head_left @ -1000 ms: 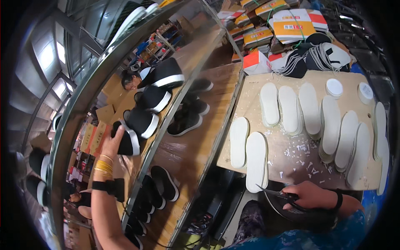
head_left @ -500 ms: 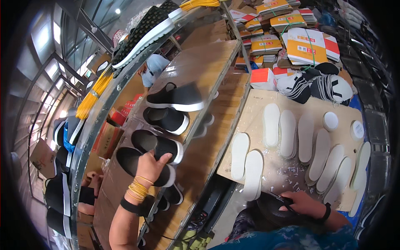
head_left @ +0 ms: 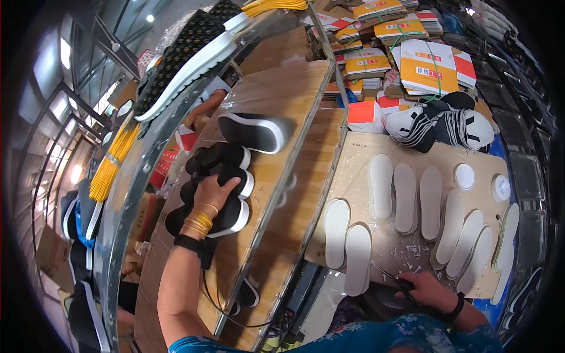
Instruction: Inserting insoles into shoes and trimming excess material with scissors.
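Observation:
On the tilted shelf at the left, my left hand [head_left: 213, 194] reaches over a close row of black slip-on shoes with white soles. Its fingers are curled onto a slip-on shoe [head_left: 242, 181] in the row, thumb toward the white edge. Nearest me in that row is another black shoe [head_left: 226, 220]. Above the row, a further shoe [head_left: 252, 132] lies tipped over, slightly blurred. Low at the right, my right hand [head_left: 426, 289] is closed round a slim pointed tool [head_left: 405, 286] with dark handles. Part of the tool is hidden by the fingers.
Cream insoles [head_left: 381, 187] lie in rows on a brown board [head_left: 365, 147] at the right, beside two round white lids [head_left: 465, 176]. Laced shoes [head_left: 465, 126] and bundled flat cartons [head_left: 429, 67] are behind. Another person's arm [head_left: 209, 107] shows beyond the shelf.
My left hand has moved up the shelf, and the shoes under it are closer together. The farthest shoe has tipped over. My right hand's pointed tool now shows more clearly.

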Action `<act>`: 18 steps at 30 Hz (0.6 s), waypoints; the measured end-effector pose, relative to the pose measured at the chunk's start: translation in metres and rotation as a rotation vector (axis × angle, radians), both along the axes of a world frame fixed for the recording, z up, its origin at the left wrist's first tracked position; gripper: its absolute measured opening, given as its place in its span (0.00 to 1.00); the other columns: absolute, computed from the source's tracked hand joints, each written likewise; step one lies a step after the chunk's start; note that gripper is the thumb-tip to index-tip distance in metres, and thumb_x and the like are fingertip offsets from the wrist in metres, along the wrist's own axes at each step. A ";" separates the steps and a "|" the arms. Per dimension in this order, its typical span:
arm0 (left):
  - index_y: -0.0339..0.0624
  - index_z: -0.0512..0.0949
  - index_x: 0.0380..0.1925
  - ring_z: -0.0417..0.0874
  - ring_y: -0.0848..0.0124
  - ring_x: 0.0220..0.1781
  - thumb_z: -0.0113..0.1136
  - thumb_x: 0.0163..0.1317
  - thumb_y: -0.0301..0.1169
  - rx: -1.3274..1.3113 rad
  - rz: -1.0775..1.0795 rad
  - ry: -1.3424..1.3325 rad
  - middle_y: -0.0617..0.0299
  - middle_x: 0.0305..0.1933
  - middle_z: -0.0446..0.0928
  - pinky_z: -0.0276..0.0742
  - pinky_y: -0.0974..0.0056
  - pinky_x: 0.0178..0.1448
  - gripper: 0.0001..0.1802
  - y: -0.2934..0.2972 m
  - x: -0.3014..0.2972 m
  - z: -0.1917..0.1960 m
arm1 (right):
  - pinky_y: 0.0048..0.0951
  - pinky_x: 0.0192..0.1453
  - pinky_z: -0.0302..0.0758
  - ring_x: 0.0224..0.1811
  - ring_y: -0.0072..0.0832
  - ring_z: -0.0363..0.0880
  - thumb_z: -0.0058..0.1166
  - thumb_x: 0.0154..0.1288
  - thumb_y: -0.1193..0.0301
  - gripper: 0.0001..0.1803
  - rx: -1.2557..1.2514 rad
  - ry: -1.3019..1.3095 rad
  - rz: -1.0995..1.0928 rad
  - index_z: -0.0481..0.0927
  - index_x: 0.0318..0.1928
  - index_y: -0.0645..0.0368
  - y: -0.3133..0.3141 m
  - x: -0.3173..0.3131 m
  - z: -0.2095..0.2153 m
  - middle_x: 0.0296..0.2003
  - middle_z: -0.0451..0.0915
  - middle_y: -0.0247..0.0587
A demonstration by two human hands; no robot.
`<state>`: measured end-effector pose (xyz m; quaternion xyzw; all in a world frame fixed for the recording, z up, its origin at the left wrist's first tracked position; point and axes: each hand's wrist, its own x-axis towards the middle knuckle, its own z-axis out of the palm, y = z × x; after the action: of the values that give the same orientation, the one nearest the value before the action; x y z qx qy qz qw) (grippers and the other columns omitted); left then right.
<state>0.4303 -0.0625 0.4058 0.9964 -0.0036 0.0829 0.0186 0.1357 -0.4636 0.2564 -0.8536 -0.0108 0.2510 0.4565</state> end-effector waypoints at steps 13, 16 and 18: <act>0.32 0.77 0.37 0.77 0.46 0.46 0.58 0.50 0.59 0.196 -0.199 -0.104 0.38 0.41 0.76 0.72 0.51 0.51 0.36 0.051 0.181 -0.004 | 0.37 0.40 0.75 0.35 0.45 0.80 0.58 0.52 0.49 0.30 -0.051 0.078 -0.066 0.74 0.51 0.54 0.019 0.035 -0.018 0.31 0.80 0.48; 0.33 0.77 0.38 0.77 0.48 0.48 0.57 0.50 0.59 0.232 -0.190 -0.106 0.38 0.43 0.76 0.72 0.52 0.51 0.35 0.059 0.206 0.003 | 0.38 0.40 0.75 0.35 0.46 0.80 0.57 0.51 0.47 0.31 -0.087 0.113 -0.083 0.74 0.51 0.54 0.021 0.037 -0.020 0.31 0.80 0.47; 0.37 0.73 0.46 0.77 0.52 0.50 0.61 0.48 0.57 0.336 -0.008 0.051 0.43 0.47 0.75 0.72 0.54 0.53 0.36 0.039 0.214 0.017 | 0.39 0.40 0.75 0.35 0.46 0.80 0.57 0.51 0.47 0.31 -0.097 0.122 -0.116 0.74 0.51 0.52 0.020 0.040 -0.020 0.30 0.80 0.47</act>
<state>0.6447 -0.0231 0.4228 0.9872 -0.0211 0.0559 -0.1479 0.1752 -0.4437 0.2369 -0.8571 0.0783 0.2758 0.4281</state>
